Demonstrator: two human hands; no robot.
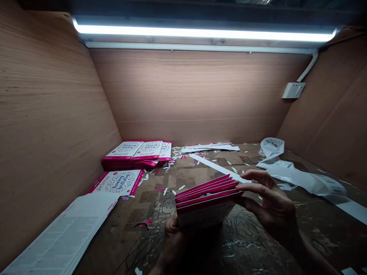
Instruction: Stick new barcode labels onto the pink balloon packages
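Above the front middle of the table, a small stack of pink-edged white printed cards (205,210) is held up, tilted, with its top edges fanned slightly apart. My left hand (173,240) grips the stack from below at its left side; the thumb shows and the other fingers are hidden. At the upper right corner, my right hand (272,208) pinches the card edges between fingers and thumb. Similar "happy birthday" cards (147,149) lie in piles at the back left, and one such card (122,182) lies nearer.
Long white printed sheets (65,233) are stacked along the left wall. White strips (210,148) lie at the back, with one long strip (218,167) behind the held stack. Crumpled backing paper (304,181) trails along the right. Paper scraps litter the table; a socket (294,90) is on the wall.
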